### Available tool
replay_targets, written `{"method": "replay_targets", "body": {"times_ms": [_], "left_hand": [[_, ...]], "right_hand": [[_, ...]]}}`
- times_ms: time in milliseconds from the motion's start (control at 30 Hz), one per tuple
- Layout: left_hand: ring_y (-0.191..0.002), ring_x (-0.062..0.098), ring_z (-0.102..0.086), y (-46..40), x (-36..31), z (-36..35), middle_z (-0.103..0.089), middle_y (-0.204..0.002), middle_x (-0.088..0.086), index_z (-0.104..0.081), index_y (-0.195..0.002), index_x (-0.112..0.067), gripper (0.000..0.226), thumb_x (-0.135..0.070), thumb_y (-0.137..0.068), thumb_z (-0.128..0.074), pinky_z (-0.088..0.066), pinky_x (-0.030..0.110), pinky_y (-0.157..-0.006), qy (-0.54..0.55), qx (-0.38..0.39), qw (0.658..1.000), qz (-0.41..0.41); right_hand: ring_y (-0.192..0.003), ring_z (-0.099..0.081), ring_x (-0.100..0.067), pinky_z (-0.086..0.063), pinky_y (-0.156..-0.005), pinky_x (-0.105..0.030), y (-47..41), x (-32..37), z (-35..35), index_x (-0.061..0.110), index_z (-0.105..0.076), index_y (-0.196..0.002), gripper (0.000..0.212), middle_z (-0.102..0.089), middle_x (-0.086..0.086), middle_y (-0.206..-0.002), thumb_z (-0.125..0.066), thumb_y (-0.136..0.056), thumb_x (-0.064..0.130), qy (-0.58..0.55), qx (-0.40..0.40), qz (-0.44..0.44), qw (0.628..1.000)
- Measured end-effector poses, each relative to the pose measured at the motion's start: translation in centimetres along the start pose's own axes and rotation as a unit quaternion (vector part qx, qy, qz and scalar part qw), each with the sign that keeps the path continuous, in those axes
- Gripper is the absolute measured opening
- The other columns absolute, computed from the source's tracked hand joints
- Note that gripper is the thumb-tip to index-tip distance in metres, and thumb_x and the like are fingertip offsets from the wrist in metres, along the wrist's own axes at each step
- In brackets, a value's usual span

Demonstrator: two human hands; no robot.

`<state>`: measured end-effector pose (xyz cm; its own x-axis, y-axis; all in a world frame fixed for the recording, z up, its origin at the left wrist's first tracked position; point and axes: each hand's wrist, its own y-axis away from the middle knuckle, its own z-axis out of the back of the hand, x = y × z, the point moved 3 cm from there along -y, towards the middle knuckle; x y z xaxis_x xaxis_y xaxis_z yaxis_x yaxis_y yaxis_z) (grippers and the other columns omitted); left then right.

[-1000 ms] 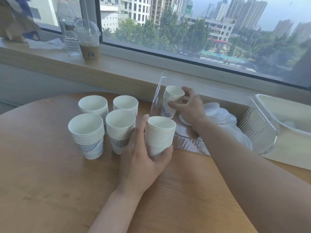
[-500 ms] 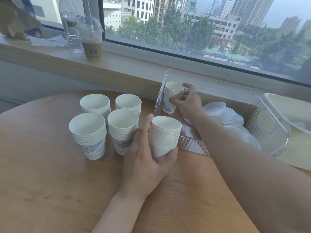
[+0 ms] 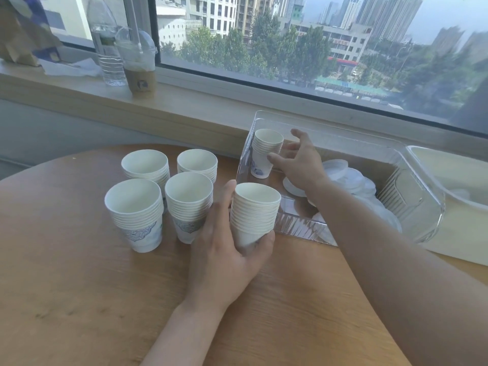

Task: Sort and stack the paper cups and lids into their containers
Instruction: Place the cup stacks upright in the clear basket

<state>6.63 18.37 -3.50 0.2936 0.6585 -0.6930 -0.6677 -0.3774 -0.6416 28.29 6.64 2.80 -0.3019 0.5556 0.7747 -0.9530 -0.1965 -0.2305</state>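
Observation:
My left hand [image 3: 227, 249] grips a stack of white paper cups [image 3: 254, 210] standing on the wooden table, just outside the clear plastic container [image 3: 412, 207]. Inside that container's far-left corner stands another cup stack [image 3: 265, 151]. My right hand [image 3: 298, 162] hovers beside it with fingers spread, the thumb close to the stack but not holding it. White lids [image 3: 351, 178] lie piled in the container behind my right forearm. Several more cup stacks [image 3: 188, 204] stand on the table to the left.
A second, whitish tub [image 3: 449, 180] sits to the right of the clear container. On the window ledge stand a lidded drink cup [image 3: 140, 67] and a water bottle [image 3: 107, 48]. Bare wooden tabletop [image 3: 79, 299] lies in front.
My right hand has let go of the cup stack in the container and opened its fingers, drawing slightly back. My left hand keeps its grip on the near stack.

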Motion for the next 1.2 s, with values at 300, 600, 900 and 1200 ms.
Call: {"method": "replay_targets", "body": {"times_ms": [300,600,900,1200], "left_hand": [[-0.112,0.025,-0.067,0.1,-0.7,0.4,-0.061,-0.138,-0.002,-0.042,-0.156,-0.018,0.087,-0.046,-0.081,-0.076,-0.06,0.046,-0.09,0.007,0.025,1.0,0.011],[-0.13,0.019,-0.058,0.1,-0.8,-0.2,-0.059,-0.139,0.002,-0.048,-0.155,-0.008,0.078,-0.035,-0.088,-0.077,-0.043,0.026,-0.11,-0.016,0.011,0.995,-0.096],[-0.132,0.02,-0.057,0.2,-0.7,-0.8,-0.056,-0.145,-0.002,-0.042,-0.16,-0.014,0.082,-0.042,-0.091,-0.077,-0.047,0.035,-0.109,-0.001,0.021,0.994,-0.107],[-0.113,0.019,-0.062,0.2,-0.7,-0.5,-0.062,-0.131,-0.004,-0.054,-0.15,-0.013,0.064,-0.05,-0.098,-0.062,-0.054,0.04,-0.095,-0.028,0.048,0.997,-0.052]], "right_hand": [[-0.116,-0.066,0.002,-0.052,-0.083,-0.02,11.0,4.0,4.2,0.039,-0.059,-0.137,0.052,-0.065,0.015,-0.13,-0.076,-0.089,0.053,-0.125,0.115,0.06,0.984],[-0.117,-0.067,-0.009,-0.057,-0.101,-0.036,15.0,3.9,3.6,0.037,-0.052,-0.144,0.078,-0.066,0.009,-0.129,-0.087,-0.076,0.048,-0.087,0.194,0.061,0.975],[-0.112,-0.069,-0.01,-0.059,-0.096,-0.039,14.8,3.2,3.7,0.04,-0.058,-0.135,0.067,-0.073,0.009,-0.118,-0.093,-0.078,0.036,-0.102,0.161,0.052,0.98],[-0.104,-0.073,-0.022,-0.061,-0.092,-0.05,13.2,3.9,6.2,0.034,-0.064,-0.131,0.06,-0.073,0.0,-0.112,-0.092,-0.079,0.028,-0.135,0.104,0.051,0.984]]}}
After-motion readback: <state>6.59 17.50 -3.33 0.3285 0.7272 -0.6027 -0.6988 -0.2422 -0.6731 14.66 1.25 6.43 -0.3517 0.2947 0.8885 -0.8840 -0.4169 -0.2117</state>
